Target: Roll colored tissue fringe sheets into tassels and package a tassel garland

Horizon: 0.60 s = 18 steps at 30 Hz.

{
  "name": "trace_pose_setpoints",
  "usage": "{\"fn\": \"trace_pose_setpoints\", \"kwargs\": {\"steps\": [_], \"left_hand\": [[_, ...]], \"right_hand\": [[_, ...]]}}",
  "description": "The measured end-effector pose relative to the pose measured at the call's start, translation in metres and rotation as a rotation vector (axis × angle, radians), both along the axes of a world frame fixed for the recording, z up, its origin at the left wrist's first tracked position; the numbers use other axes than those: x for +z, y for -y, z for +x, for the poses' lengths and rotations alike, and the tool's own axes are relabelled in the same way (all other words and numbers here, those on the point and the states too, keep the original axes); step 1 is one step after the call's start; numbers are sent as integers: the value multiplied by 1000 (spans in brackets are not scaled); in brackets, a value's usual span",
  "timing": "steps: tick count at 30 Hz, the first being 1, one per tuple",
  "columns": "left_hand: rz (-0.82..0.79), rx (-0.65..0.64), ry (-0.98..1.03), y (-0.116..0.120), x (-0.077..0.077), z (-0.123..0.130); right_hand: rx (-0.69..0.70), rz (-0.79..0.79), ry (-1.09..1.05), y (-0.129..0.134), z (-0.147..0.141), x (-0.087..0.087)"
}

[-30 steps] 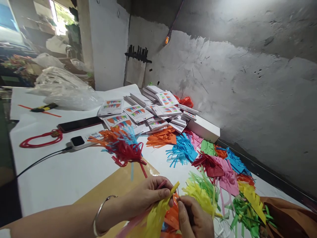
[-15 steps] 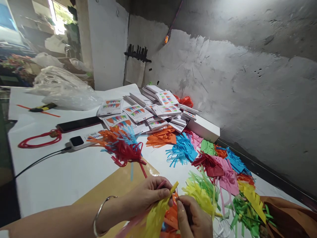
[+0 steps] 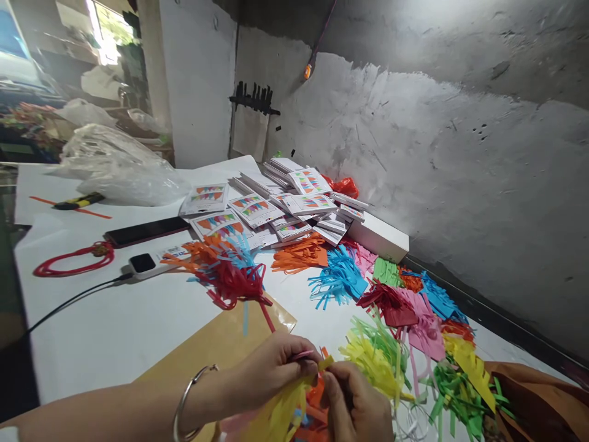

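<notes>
Left hand (image 3: 280,368) pinches yellow fringe (image 3: 278,411); right hand (image 3: 361,402) bunched at its upper end, grip there unclear. Fringe lies below left hand, long axis slanting down-left; left hand nearer strands, right nearer tip.
</notes>
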<state>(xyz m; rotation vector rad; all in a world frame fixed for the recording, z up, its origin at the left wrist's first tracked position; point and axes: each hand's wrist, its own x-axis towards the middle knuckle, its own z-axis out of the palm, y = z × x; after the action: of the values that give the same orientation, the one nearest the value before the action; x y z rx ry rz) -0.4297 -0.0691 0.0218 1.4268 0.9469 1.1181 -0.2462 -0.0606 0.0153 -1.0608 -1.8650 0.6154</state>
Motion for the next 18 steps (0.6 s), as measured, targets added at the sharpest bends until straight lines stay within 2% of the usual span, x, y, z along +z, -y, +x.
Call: {"fn": "trace_pose_setpoints", "kwargs": {"steps": [3,5,8,11,14,16,18], "left_hand": [[169,57,-211,2,5,-1],[265,72,-309,4,5,-2],[383,85,-428,7,3,-3],[523,91,-538,10,0,-3],[626,98,-596,13,-3,-1],[628,97,-616,15,-7,2],[565,48,-650,19,-11,4]], "right_hand": [[23,-296,-157,-3,1,-1],[96,-479,-272,-5,2,-1],[199,-614,-366,-6,3,0],[187,-556,-308,-7,1,0],[129,-358,-249,-8,-6,-1],[113,-190,-325,-13,-6,3],[64,-83,-548,-22,2,12]]}}
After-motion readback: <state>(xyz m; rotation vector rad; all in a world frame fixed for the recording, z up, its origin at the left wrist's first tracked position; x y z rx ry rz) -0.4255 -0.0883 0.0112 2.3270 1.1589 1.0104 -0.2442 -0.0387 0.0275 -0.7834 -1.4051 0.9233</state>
